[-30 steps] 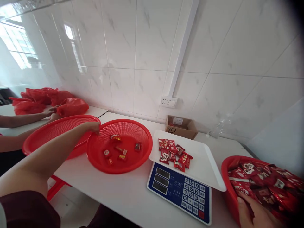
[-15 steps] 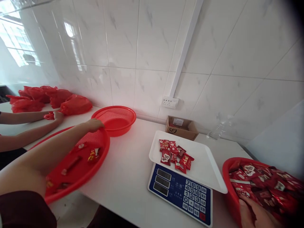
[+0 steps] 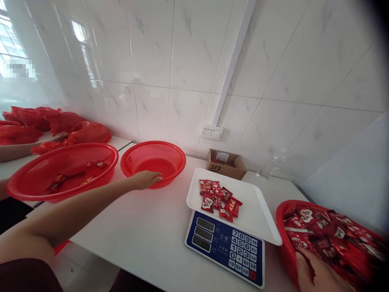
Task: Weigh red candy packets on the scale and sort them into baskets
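My left hand [image 3: 145, 179] is closed over the near rim of a red plastic basket [image 3: 172, 173] with perforated sides, which has nothing in it. At the lower right, my right hand [image 3: 317, 272] grips the edge of another red basket [image 3: 284, 231], heaped with red snack packets [image 3: 330, 231]; its fingers are partly hidden. Between the hands stands a blue-and-white digital scale [image 3: 223, 249]. Several red packets [image 3: 217, 198] lie together on its white tray [image 3: 255, 211].
A third red basket [image 3: 101, 160] with a few small packets stands at the left, near a co-worker's arm [image 3: 21, 152] and red plastic bags [image 3: 60, 121]. Behind the scale are a cardboard box [image 3: 226, 164] and a clear bottle [image 3: 270, 165]. A tiled wall with a socket [image 3: 212, 132] backs the table.
My left hand has let go of the left basket, now farther left, and taken the rim of the middle one, which has shifted right and closer. The right hand stays on its basket.
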`<state>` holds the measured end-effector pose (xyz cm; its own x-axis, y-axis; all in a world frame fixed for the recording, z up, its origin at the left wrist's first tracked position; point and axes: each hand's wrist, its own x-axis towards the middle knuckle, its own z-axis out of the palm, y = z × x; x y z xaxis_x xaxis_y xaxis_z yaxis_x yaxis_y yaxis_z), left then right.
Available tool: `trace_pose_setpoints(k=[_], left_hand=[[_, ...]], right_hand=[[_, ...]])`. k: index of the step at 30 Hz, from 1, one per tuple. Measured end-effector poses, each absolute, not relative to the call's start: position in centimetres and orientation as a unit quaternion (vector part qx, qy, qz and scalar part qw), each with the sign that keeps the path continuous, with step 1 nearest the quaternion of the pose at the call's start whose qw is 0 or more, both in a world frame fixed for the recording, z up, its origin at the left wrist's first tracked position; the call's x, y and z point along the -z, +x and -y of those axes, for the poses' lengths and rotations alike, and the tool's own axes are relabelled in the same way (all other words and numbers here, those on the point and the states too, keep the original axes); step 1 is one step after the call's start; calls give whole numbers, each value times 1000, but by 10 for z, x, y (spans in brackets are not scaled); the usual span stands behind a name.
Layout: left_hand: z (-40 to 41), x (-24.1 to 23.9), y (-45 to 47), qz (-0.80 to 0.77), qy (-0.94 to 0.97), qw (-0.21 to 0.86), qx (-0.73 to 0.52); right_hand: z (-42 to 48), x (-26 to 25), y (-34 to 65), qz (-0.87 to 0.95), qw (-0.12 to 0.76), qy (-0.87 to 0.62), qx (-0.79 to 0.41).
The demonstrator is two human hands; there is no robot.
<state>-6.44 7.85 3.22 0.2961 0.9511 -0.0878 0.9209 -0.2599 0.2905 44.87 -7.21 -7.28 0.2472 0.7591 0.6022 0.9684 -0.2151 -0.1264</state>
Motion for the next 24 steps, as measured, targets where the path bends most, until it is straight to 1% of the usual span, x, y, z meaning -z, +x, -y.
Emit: trace_pose_setpoints(k=[4,6,8,10,13,15,19,24], left_hand=[[-58,-28,-11,-527,832,153,-76],[-53,-29,21,-448,879,134,-87],[-54,-27,54,-380,912,123,-92],[-60,-23,85,-346,926,124,-83],[-75,-14,120,-323,937,118,-56],[-85,-10,134,-307,946,91,-55],[-100,-7,144,-311,946,37,-90],[-103,-10,142,-331,936,33,-118]], right_hand=[[79,60,439,573,191,-774,191],[82,51,432,573,169,-783,173],[85,42,425,566,157,-796,150],[87,35,418,552,153,-811,118],[88,25,408,527,146,-834,73],[89,20,402,518,140,-842,59],[91,11,392,506,140,-850,49],[92,6,388,498,140,-855,41]])
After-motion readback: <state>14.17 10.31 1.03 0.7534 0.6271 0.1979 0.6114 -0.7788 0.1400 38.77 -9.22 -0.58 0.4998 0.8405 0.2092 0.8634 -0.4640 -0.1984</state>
